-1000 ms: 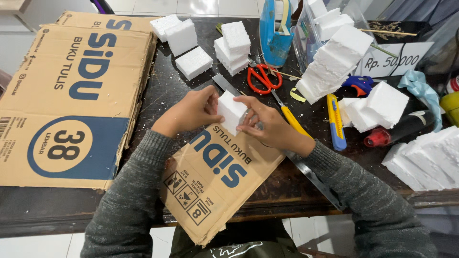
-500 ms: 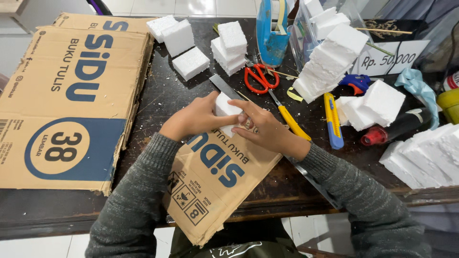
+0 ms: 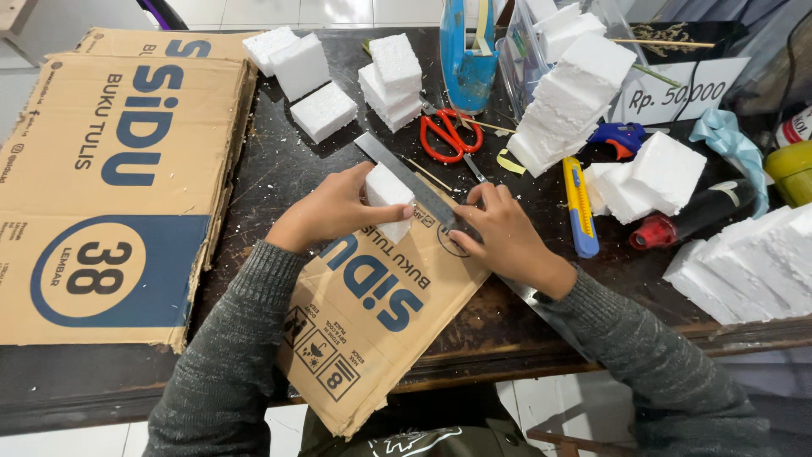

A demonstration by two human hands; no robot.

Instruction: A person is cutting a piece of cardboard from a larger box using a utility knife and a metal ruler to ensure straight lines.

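Note:
My left hand [image 3: 331, 210] grips a small white foam block [image 3: 387, 191] and holds it on a brown cardboard sheet [image 3: 372, 313] lying on the dark table [image 3: 279, 178]. A long metal ruler [image 3: 423, 188] runs diagonally right beside the block. My right hand [image 3: 499, 233] rests flat on that ruler, fingers curled, pressing on it just right of the block. Both arms wear grey knit sleeves.
A large flattened cardboard box [image 3: 110, 186] covers the table's left. Loose foam blocks [image 3: 326, 110] and a stack [image 3: 391, 80] lie behind, more foam piles [image 3: 575, 93] at right [image 3: 753, 262]. Red scissors [image 3: 448, 135], a yellow cutter [image 3: 580, 207], a blue tape dispenser [image 3: 467, 51] and a glue gun [image 3: 694, 222] are nearby.
My right hand has let go of the foam block and dropped onto the ruler. The left hand now holds the block alone, set against the ruler.

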